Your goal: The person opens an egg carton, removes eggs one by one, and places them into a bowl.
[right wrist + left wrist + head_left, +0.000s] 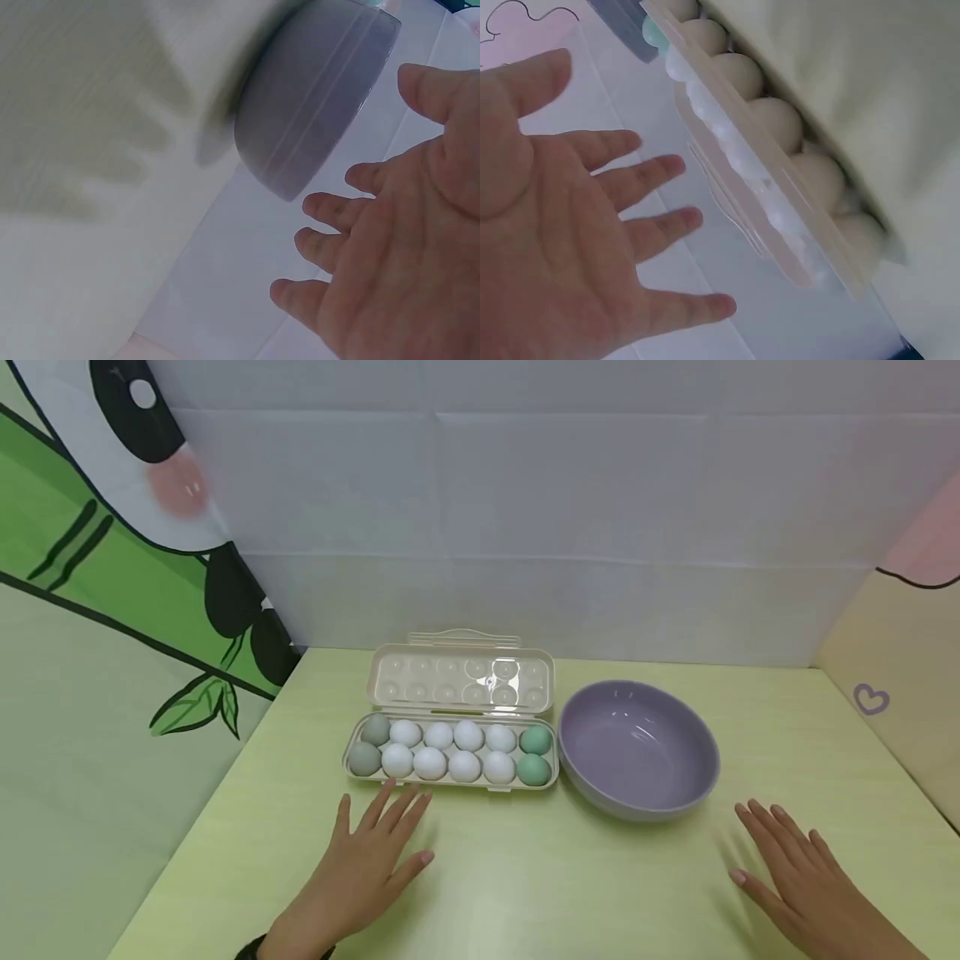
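Observation:
An egg carton lies with its clear lid tipped back. White eggs fill its middle, with grey eggs at the left end and green eggs at the right. Just in front of the carton is my left hand, its fingers spread and nothing in them. The left wrist view shows its bare palm beside the row of eggs. A purple bowl stands against the carton's right end. My right hand, fingers extended and holding nothing, hovers in front and right of the bowl.
Everything stands on a pale yellow-green table. Behind it hangs a creased light cloth. A cartoon-printed cloth covers the left side, and a beige panel with a heart is at the right.

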Tool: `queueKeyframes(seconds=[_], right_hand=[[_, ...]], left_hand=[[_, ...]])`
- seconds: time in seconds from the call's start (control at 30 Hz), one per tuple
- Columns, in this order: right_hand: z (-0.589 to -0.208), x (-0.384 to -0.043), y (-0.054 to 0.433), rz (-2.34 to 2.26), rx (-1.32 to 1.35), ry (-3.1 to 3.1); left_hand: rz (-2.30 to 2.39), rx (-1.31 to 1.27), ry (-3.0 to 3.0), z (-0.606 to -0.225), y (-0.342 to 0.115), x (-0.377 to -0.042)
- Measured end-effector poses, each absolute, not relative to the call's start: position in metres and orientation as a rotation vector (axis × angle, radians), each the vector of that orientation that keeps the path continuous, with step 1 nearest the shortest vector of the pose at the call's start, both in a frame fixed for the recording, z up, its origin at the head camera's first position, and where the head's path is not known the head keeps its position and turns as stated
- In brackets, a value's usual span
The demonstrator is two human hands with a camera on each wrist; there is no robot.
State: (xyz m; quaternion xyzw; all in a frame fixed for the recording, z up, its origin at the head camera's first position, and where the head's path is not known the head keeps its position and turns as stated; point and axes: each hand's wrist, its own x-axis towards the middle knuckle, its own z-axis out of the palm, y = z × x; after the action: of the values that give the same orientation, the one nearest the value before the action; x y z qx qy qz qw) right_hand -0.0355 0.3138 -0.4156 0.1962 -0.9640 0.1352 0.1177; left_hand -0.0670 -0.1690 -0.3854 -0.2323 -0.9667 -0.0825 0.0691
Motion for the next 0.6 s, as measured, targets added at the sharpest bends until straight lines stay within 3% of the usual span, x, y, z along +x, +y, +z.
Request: queueKeyframes(seconds=[0.37,0.6], right_hand=[[-0.395,-0.057,0.281,0.384,0.646,-2.869],[-0.390,-0.072,0.260,0.365,0.686,-2.909]], left_hand=[[-0.270,-0.923,-2.790,-0.378,-0.116,-0.131],[-0.268,-0.948,-2.790,-0.379,-0.086,-0.152]])
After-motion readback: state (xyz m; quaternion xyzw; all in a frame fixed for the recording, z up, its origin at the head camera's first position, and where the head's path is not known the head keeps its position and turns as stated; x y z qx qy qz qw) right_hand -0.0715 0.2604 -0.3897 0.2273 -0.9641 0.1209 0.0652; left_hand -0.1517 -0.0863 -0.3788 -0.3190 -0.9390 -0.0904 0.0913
